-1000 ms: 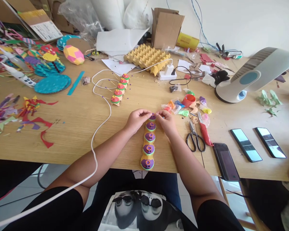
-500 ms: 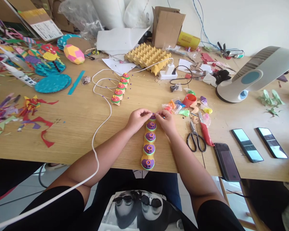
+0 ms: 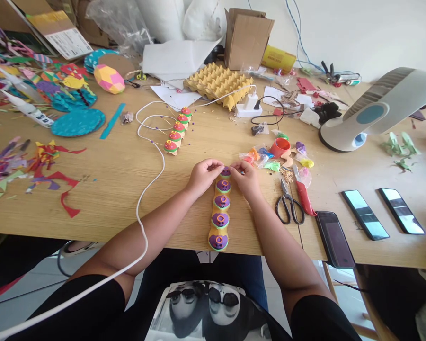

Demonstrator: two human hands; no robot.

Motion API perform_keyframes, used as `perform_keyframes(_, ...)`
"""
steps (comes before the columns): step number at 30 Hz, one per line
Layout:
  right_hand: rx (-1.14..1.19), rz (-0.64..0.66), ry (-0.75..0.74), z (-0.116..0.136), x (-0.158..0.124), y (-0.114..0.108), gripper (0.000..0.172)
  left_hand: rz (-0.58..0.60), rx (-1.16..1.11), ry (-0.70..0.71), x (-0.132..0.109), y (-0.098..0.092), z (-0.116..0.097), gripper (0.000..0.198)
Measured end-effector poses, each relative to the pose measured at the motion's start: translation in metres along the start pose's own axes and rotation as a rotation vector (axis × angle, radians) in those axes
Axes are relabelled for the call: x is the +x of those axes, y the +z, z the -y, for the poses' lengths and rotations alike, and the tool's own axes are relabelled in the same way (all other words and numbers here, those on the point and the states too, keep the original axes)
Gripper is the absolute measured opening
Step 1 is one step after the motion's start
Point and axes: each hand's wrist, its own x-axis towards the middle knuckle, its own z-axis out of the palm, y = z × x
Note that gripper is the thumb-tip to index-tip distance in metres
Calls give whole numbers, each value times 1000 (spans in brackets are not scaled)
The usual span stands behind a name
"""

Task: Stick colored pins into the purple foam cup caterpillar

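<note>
While the yellow egg-carton strip with five purple, mint-edged domes topped by orange rings [image 3: 222, 203] lies on the pale wooden table [image 3: 193, 225], its long axis runs from six o'clock almost to twelve, the far end leaning faintly toward one. Both bare hands meet at that far end: the left hand [image 3: 203, 179] sits at nine o'clock of the farthest dome [image 3: 226, 172], the right hand [image 3: 246, 180] at three, neither clearly nearer. The rest of the strip stretches from the hands toward six o'clock, between the forearms, its near end beside the table edge. Thumb and forefinger of each hand are drawn narrow; whether they close on anything small, I cannot tell. From the hands, a second strip with red-and-green domes [image 3: 178, 131] lies at ten o'clock, black-handled scissors [image 3: 289, 208] at four.
</note>
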Motion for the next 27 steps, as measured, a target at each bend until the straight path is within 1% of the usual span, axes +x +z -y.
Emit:
perform_keyframes(5,9,0,0,-2,1,0,15,-4,-1,-1,0,1,-1,26)
perform_keyframes(11,-32,-20,-5,2,-1,-4,21,14,-38,-1,-2,0,-5,28)
perform_keyframes(14,-45,-52,-12,5,-3,-7,23,-2,-4,28,-4,-2,-10,27)
perform_keyframes(17,-106,-72,-28,9,-5,-10,24,-27,45,57,-6,-4,-14,23)
perform_keyframes(22,-218,-55,-66,10,-7,-11,25,-23,84,70,-8,-4,-16,24)
perform_keyframes(27,-224,-37,-82,7,-7,-10,26,-4,74,75,-8,-4,-16,28)
